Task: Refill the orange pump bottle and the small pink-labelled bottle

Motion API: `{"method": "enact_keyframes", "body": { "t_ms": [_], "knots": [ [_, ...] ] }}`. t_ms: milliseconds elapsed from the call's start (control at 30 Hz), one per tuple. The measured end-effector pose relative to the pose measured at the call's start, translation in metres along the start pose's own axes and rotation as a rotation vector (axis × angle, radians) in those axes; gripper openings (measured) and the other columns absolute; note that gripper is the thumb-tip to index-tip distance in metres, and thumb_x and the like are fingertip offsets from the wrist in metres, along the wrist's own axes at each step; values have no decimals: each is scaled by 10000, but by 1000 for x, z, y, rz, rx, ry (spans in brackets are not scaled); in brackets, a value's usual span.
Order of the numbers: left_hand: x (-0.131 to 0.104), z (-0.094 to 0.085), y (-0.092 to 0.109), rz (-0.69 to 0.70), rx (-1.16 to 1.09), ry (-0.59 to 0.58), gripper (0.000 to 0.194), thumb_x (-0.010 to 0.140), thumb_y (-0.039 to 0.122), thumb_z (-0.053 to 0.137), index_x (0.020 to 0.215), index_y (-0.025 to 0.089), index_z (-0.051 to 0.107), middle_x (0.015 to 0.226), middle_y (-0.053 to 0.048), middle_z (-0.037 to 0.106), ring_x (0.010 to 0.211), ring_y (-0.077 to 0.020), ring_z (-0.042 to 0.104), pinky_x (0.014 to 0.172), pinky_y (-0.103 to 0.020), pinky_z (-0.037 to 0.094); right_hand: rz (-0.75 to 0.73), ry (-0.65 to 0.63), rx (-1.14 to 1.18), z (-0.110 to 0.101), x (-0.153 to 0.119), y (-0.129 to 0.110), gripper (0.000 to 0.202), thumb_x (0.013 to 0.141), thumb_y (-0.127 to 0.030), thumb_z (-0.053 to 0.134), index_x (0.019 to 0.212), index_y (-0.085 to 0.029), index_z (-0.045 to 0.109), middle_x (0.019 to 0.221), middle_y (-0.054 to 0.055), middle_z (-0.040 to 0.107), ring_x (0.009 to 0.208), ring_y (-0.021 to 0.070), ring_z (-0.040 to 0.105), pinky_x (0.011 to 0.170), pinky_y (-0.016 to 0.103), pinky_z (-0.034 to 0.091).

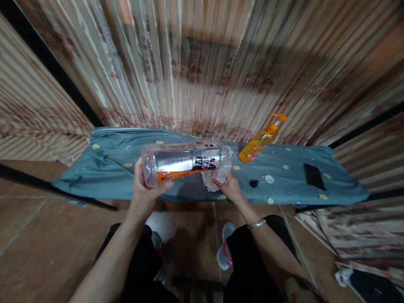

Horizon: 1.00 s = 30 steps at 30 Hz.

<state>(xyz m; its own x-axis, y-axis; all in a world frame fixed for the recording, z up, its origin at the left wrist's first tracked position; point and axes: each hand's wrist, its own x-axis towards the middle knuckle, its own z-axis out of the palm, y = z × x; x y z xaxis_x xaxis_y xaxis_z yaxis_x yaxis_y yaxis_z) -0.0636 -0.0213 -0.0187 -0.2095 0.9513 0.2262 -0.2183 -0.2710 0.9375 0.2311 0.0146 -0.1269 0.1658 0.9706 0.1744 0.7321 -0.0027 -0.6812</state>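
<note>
A large clear plastic bottle (186, 162) with a silver and orange label lies sideways in the air over the cloth-covered table, its neck to the right. My left hand (145, 183) is closed round its base, thumb along the underside. Under the bottle's shoulder, my right hand (229, 185) pinches a pale, frilly-edged cloth (208, 181) against or close to the bottle; whether it also bears the bottle's weight I cannot tell. The bottle's neck is uncapped as far as I can see. A small black cap (253, 183) and a white round piece (269, 179) lie right of my right hand.
An orange pump bottle (257, 144) stands at the table's back, right of the held bottle. A dark phone (314, 176) lies at the right end of the teal tablecloth (110, 168). Striped curtains (202, 75) hang behind, and dark frame poles (50, 63) rise at both sides.
</note>
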Motion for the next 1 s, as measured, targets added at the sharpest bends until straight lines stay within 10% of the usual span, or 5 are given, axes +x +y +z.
{"method": "enact_keyframes", "body": {
  "t_ms": [1000],
  "knots": [
    [-1, 1, 3, -42, 12, 44, 898, 413, 261, 1004, 1217, 213, 608, 1217, -80, 677, 1290, -359, 619, 1103, -514, 525, 31, -35, -10, -2, 1, -1, 679, 803, -392, 794, 1384, -156, 534, 1165, 155, 801, 1067, 350, 778, 891, 437, 609]
  ]
}}
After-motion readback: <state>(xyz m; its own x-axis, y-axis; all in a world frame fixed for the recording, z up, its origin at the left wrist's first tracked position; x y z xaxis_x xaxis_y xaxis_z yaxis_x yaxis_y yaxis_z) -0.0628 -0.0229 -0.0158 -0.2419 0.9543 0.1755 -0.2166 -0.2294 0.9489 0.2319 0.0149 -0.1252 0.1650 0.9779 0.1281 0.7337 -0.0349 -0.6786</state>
